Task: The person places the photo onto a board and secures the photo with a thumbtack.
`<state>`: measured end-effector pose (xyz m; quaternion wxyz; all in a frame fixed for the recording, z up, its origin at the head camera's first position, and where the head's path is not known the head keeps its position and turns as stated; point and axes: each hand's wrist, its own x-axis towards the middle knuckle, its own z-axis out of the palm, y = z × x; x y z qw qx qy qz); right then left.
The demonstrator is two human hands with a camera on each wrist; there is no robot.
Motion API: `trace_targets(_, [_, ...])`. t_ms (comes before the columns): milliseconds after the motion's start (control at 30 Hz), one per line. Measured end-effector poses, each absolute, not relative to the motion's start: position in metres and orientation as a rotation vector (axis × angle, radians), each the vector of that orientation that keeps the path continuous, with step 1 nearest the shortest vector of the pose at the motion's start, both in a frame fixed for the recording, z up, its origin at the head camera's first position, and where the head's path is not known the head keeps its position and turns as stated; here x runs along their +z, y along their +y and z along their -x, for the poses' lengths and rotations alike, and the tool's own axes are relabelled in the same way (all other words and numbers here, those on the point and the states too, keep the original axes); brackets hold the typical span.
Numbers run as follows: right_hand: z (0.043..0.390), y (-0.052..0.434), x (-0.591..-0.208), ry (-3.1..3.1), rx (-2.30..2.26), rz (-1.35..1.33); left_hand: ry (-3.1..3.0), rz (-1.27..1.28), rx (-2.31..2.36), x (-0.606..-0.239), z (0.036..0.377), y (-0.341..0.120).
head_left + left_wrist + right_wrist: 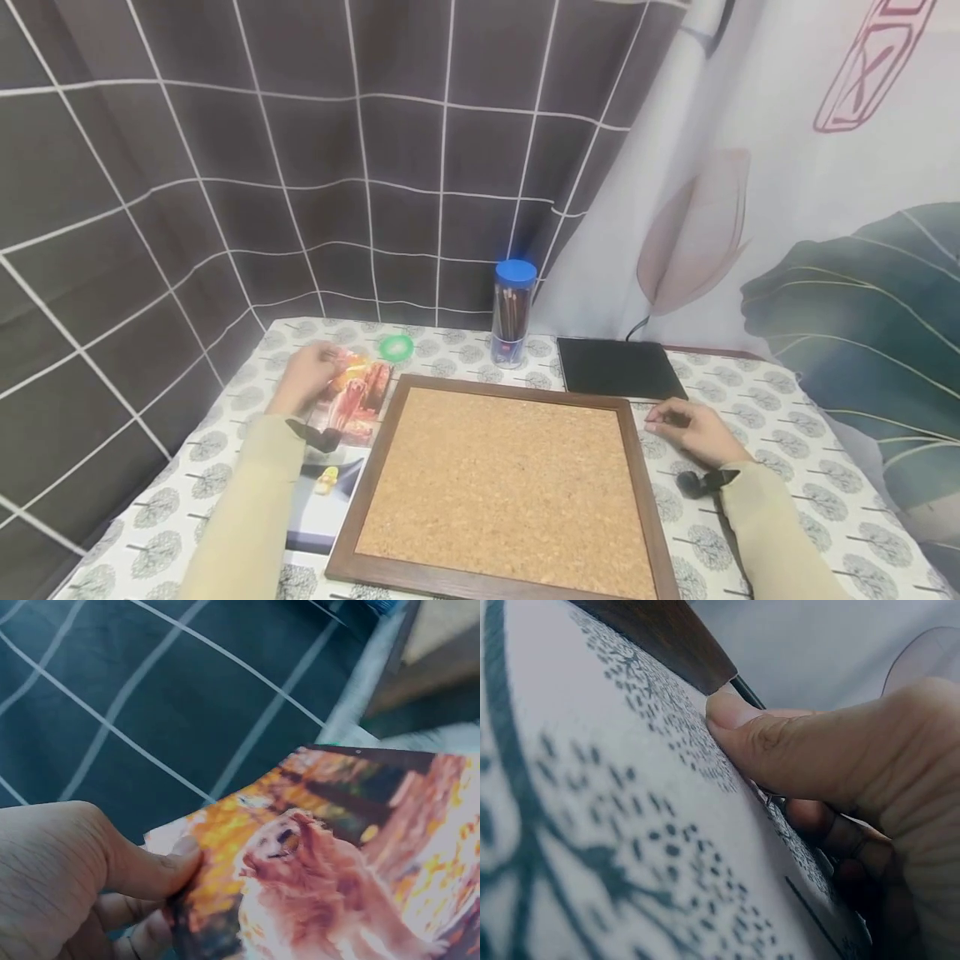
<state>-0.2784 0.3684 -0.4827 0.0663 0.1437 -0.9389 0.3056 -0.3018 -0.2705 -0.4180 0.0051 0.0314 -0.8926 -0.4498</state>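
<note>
My left hand (307,379) pinches a glossy photo print (307,870) of a golden long-haired dog among orange leaves, thumb on its face and fingers behind. The print is tilted up in the left wrist view. Below it on the table lies another picture (326,492), with a small yellow figure on a pale ground. A cork board (502,483) with a brown wooden frame lies flat between the hands. To the right of the frame, my right hand (693,429) is low over the cloth, its thumb and fingers curled together round a small shiny metal piece (769,798), mostly hidden.
A clear jar (512,317) with a blue lid holds several thin sticks behind the board. A black flat pad (618,367) with a cable lies at the back right. A green ring (396,347) is near the photo. The tablecloth (705,533) has a tree print.
</note>
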Motion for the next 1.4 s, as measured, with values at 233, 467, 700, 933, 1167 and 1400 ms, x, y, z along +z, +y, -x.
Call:
trace_targets(233, [0.278, 0.369, -0.482, -2.827, 0.9, -0.402, -2.63, -0.038, -1.242, -0.388, 0.298, -0.268])
trace_targets(467, [0.277, 0.368, -0.483, -2.829, 0.968, -0.33, -2.509, 0.043, -1.24, -0.375, 0.299, -0.27])
trace_targets(700, [0.275, 0.365, -0.484, -2.843, 0.924, -0.262, -2.562, 0.077, -1.205, -0.378, 0.302, -0.264])
trace_targets(933, [0.28, 0.366, -0.487, -2.807, 0.887, -0.246, -2.565, 0.129, -1.345, -0.378, 0.302, -0.259])
trace_targets(1167, [0.28, 0.36, -0.483, -2.786, 0.826, -0.232, -2.588, 0.262, -1.595, -0.374, 0.3, -0.236])
trace_targets(1400, [0.279, 0.359, -0.481, -2.781, 0.766, -0.321, -2.749, 0.452, -1.675, -0.38, 0.294, -0.189])
